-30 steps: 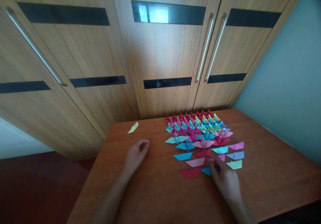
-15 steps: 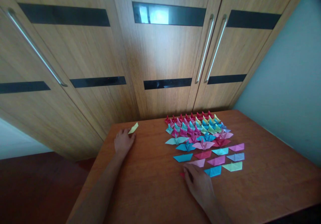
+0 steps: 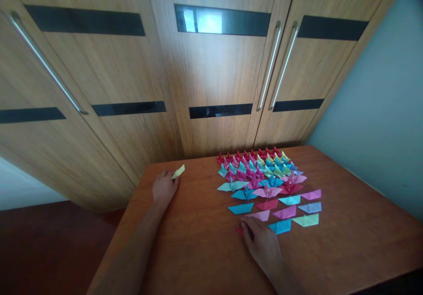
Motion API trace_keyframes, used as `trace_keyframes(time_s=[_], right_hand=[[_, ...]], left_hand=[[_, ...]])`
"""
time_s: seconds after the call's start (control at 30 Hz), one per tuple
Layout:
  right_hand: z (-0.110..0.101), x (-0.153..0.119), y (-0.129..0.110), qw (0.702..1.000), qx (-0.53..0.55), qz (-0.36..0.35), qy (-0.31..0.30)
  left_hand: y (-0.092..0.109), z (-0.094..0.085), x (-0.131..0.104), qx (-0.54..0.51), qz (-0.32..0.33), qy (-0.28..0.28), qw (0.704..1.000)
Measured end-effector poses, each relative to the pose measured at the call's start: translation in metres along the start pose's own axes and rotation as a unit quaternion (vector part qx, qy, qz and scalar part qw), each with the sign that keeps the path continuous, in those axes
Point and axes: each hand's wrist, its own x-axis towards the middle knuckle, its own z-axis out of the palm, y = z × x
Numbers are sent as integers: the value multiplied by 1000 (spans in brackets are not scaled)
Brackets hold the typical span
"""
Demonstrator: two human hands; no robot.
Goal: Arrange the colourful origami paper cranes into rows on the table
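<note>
My left hand (image 3: 165, 187) is at the far left of the table, its fingers closed on a pale yellow folded paper (image 3: 179, 172) whose tip sticks out past them. My right hand (image 3: 261, 240) rests low in front of the rows, fingers curled down and pinched at a small red folded paper (image 3: 239, 231), mostly hidden beneath them. Just beyond those fingers lies a pink folded paper (image 3: 259, 215), partly covered. A blue folded paper (image 3: 280, 226) and a pale green folded paper (image 3: 306, 220) lie to the right of that hand.
Rows of colourful paper cranes (image 3: 254, 171) stand toward the table's back edge. Several flat folded papers, among them a purple one (image 3: 284, 212), lie in front of them. Behind the brown wooden table (image 3: 198, 242) rises a wooden wardrobe (image 3: 218, 74); a pale wall (image 3: 380, 110) is at right.
My left hand has shifted slightly right with the yellow folded paper, which has turned a little. My right hand has stayed nearly in place.
</note>
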Motion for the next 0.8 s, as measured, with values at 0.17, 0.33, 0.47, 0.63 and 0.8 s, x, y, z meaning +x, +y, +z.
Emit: trace_keyframes(time_s=[0.17, 0.33, 0.47, 0.63, 0.8], right_hand=[[-1, 0, 0, 1000, 20, 14, -10], [-6, 2, -2, 997, 74, 27, 5], [-10, 4, -14, 980, 182, 77, 26], [-8, 5, -32, 911, 381, 156, 21], [-1, -1, -32, 889, 423, 175, 28]], left_hand=[[9, -10, -26, -45, 40, -5, 998], [37, -32, -57, -189, 103, 1, 977], [74, -50, -91, -266, 150, -35, 952], [113, -53, -134, -327, 206, -111, 916], [126, -46, -153, -336, 216, -164, 902]])
